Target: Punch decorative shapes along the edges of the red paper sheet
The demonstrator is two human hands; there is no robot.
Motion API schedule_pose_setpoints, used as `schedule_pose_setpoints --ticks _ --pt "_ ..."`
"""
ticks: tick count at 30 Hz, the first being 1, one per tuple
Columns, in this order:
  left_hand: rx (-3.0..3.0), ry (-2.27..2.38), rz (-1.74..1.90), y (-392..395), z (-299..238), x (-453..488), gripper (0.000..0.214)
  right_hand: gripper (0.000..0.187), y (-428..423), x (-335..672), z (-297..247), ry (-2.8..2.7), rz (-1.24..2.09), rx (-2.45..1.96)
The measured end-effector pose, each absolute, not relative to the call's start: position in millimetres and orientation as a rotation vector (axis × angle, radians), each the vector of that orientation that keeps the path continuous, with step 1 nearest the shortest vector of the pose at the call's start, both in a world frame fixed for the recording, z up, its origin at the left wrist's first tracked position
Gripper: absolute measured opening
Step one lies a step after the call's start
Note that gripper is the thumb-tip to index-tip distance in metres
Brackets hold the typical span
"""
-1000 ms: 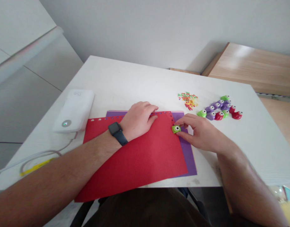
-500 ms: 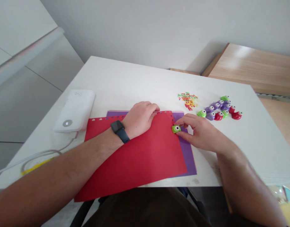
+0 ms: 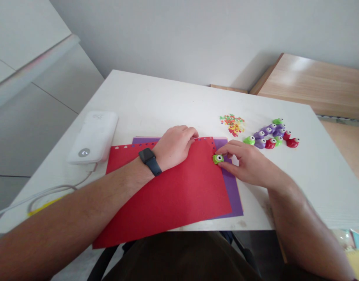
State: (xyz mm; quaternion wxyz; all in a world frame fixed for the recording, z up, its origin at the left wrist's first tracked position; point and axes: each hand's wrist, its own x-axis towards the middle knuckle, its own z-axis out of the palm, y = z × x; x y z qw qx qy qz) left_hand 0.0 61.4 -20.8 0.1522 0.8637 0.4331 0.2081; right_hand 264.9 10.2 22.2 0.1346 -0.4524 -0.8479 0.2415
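My right hand [image 3: 248,162] pinches green punch [image 3: 218,159] at right edge of red sheet [image 3: 173,199], my left hand [image 3: 174,146] half-curled on sheet's top edge, its hold unclear.

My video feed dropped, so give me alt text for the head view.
The right hand holds a green craft punch at the right edge of a red sheet; the left hand rests across its hole-lined top edge. A purple sheet lies beneath, with small cut-outs and more punches beyond.
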Motion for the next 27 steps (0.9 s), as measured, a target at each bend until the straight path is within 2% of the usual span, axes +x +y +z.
schedule_pose_setpoints --ticks 7,13,18,22,27 --pt "2.511 1.222 0.695 58 -21 1 0.025 0.021 11 266 19 -2.456 0.695 -1.325" --pt "2.586 0.956 0.787 44 -7 7 0.026 0.028 8 266 26 -2.422 0.719 -1.343" --pt "2.646 0.82 0.745 36 -2 9 0.028 0.01 9 262 30 -2.284 0.723 -1.477" --pt "2.703 0.743 0.675 33 -3 9 0.034 0.017 11 260 24 -2.282 0.695 -1.52" --pt "2.769 0.676 0.595 29 -4 13 0.039 0.013 12 259 19 -2.255 0.712 -1.531"
